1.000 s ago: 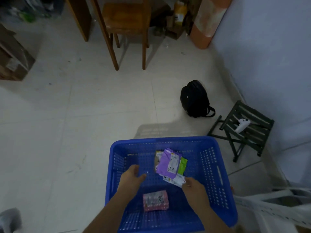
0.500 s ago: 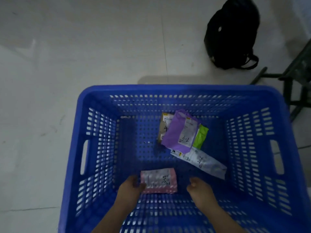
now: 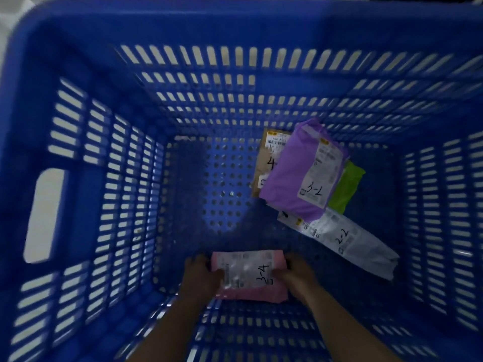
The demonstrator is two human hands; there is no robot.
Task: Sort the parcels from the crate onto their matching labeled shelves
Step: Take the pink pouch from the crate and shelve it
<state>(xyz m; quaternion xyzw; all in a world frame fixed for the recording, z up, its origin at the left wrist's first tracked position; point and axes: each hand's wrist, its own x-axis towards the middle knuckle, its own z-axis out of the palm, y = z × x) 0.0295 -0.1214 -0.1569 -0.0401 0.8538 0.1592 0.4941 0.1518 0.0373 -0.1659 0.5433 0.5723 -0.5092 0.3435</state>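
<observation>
A pink parcel (image 3: 249, 276) marked 3-4 lies at the near end of the blue crate (image 3: 78, 178) floor. My left hand (image 3: 200, 276) grips its left edge and my right hand (image 3: 296, 276) grips its right edge. Farther in, at the right, a purple parcel (image 3: 300, 173) marked 3-2 lies on top of a brown parcel (image 3: 269, 160) whose number starts with 4, and a green parcel (image 3: 346, 188). A white parcel (image 3: 347, 241) marked 2-2 pokes out from under the purple one toward the right wall.
The crate's slotted walls fill nearly the whole view, with a handle cutout (image 3: 44, 215) in the left wall. A sliver of pale floor (image 3: 15, 3) shows at the top left corner. The shelves are out of sight.
The view has dropped much closer into the crate. Both hands have closed in on the pink parcel, the right hand now gripping its right edge, where before it hovered apart.
</observation>
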